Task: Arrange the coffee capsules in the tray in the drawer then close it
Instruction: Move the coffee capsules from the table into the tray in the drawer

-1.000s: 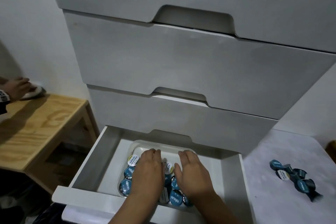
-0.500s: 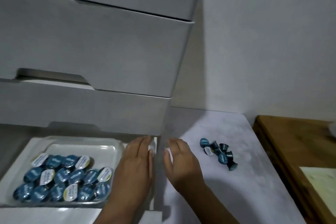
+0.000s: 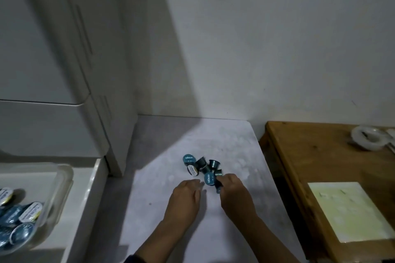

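Note:
Several loose teal coffee capsules (image 3: 200, 166) lie in a small heap on the white mottled surface (image 3: 192, 220) right of the drawer unit. My right hand (image 3: 234, 194) is at the heap's near edge, fingers closed around a dark capsule (image 3: 218, 188) beside a blue-lidded one (image 3: 209, 179). My left hand (image 3: 186, 196) hovers just left of it, fingers slightly apart and holding nothing. At the far left the open drawer (image 3: 94, 179) holds a clear plastic tray (image 3: 64, 179) with several capsules (image 3: 19, 222) packed lid-up in rows.
Closed white drawer fronts (image 3: 42, 70) rise above the open drawer. A wooden table (image 3: 310, 156) stands right of the white surface, bearing a pale yellow sheet (image 3: 346, 209) and a white tape roll (image 3: 368, 137). A white wall lies behind.
Both hands left the tray in the drawer and moved right across the drawer's side to the loose heap. My view swung right with them, and my right hand closed on a capsule.

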